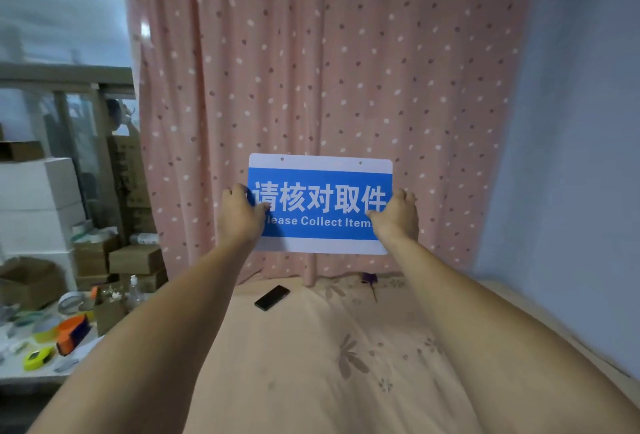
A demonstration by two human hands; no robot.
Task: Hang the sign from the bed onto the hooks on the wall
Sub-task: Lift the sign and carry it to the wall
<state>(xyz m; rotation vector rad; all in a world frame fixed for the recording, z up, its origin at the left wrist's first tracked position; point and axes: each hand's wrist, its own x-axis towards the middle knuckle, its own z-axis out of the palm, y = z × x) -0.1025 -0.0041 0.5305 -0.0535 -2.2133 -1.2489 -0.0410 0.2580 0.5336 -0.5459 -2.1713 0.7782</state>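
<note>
Head view: both arms reach out over the bed (pixel 311 347). The left hand (pixel 240 214) and right hand (pixel 396 215) clamp the sign (pixel 320 205) by its side edges, upright before the curtain (pixel 329 53).

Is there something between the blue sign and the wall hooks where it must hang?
No hooks are visible. Both hands, left and right, hold the blue-and-white rectangular plastic sign up before the pink dotted fabric curtain, which fills the space behind it. Nothing else stands in the way.
</note>
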